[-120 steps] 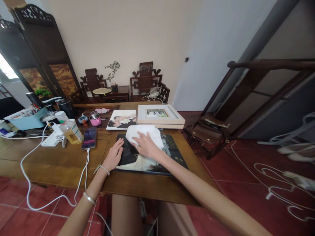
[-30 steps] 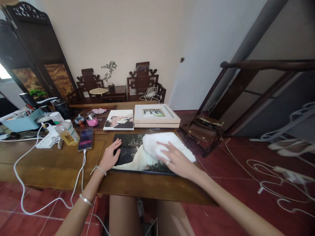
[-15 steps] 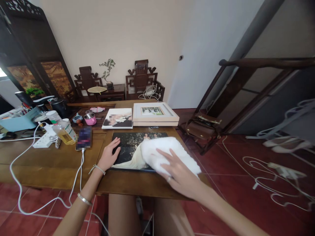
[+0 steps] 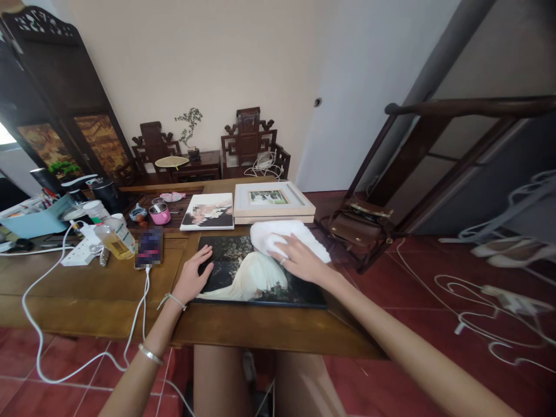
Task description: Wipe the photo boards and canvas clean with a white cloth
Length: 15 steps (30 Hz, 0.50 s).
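A large dark photo print lies flat on the wooden table in front of me. My left hand rests open on the print's left edge, fingers spread. My right hand presses flat on a white cloth at the print's far right corner. The cloth covers that corner and touches the stacked frames behind.
Behind the print lie a smaller photo canvas and a stack of pale picture frames. To the left are a phone on a white cable, a power strip, a bottle and a pink cup. A brown bag sits on a stool at right.
My right hand has slid the cloth from the print's near right side up to its far right corner. The left hand has stayed on the left edge.
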### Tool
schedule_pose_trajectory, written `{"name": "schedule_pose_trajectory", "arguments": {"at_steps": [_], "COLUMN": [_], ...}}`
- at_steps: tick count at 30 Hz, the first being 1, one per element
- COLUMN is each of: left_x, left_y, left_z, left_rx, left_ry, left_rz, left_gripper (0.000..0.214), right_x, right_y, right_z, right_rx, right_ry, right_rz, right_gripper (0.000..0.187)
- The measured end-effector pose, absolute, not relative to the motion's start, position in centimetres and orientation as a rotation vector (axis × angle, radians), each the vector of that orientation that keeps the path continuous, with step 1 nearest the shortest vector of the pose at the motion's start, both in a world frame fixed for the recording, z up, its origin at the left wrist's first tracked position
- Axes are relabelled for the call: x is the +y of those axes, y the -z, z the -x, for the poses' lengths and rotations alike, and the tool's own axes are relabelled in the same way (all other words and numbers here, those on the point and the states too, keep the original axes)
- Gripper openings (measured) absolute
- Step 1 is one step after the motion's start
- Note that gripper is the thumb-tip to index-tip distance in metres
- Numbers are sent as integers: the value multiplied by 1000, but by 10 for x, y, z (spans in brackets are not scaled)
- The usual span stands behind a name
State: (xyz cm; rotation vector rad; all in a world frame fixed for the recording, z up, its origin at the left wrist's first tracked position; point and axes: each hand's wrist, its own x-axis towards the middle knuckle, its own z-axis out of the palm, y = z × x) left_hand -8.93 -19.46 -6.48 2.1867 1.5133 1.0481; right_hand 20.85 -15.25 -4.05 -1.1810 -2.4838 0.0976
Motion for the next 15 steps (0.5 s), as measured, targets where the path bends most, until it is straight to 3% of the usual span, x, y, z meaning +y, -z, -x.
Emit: {"name": "schedule_pose_trajectory", "arguments": {"at_steps": [5, 15], "left_x": [-195, -194], "left_y": [64, 64], "left_z": [89, 87], "left_rx": [1529, 1542], "left_ry": [-1038, -1044], "left_rz": [-2169, -2161], "left_gripper": [37, 37], "right_x": [-149, -286], "right_y": [40, 42], "right_z": [-201, -221], "right_rx": [-2482, -2541], "right_ry": [-90, -200], "right_rz": [1214, 998], "right_gripper": [31, 16]}}
